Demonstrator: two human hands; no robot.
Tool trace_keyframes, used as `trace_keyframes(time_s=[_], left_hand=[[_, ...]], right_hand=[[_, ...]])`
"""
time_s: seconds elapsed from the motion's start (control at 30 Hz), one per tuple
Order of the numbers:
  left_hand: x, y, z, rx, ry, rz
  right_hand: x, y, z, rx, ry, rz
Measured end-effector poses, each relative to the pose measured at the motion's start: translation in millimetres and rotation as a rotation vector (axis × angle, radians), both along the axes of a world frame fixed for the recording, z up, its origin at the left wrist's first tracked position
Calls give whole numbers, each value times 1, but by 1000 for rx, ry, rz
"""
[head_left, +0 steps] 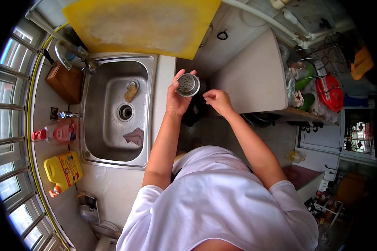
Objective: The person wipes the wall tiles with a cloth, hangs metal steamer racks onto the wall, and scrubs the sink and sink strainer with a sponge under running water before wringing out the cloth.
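In the head view, the strainer (188, 85) is up in the left hand (177, 102), beyond the right edge of the sink (152, 104). The left thumb and fingers are bent around its rim, partly open, with a firm-looking hold on it. It is round, so it has no long axis; its holed face is turned up toward the camera. The right hand (218, 100) is the farther one: the strainer lies to its left and a little forward, with a gap between them. The right fingers are curled, tips drawn close to the thumb; whether they meet, or pinch anything small, I cannot tell. Below and between the hands is a dark area too dim to make out.

Counted: one strainer, one sink, one drain hole (125, 112) in its floor. Two crumpled pieces lie in the sink, a tan one (130, 93) beyond the hole and a greyish-pink one (135, 137) on the near side. Along the far left of the sink are one tap (90, 65), one wooden block (65, 81), one pink soap bottle (64, 132) and one yellow jug (71, 167). One yellow board (142, 25) stands beyond the sink.
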State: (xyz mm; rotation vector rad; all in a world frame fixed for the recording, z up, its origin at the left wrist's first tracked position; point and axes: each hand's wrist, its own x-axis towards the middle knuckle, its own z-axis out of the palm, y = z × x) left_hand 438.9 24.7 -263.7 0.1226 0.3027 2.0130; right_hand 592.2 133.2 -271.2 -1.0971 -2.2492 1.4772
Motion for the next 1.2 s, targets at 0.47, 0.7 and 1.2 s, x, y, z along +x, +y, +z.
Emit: trace_keyframes(time_s=[0.47,0.7,1.2], left_hand=[[8,4,6,78,37,-115],[6,0,5,41,150,-94],[6,1,12,24,286,-79]], right_hand=[[-35,-57,102,534,-386,427],[-28,-40,98,616,-418,490],[-25,-41,86,-183,-95,244]])
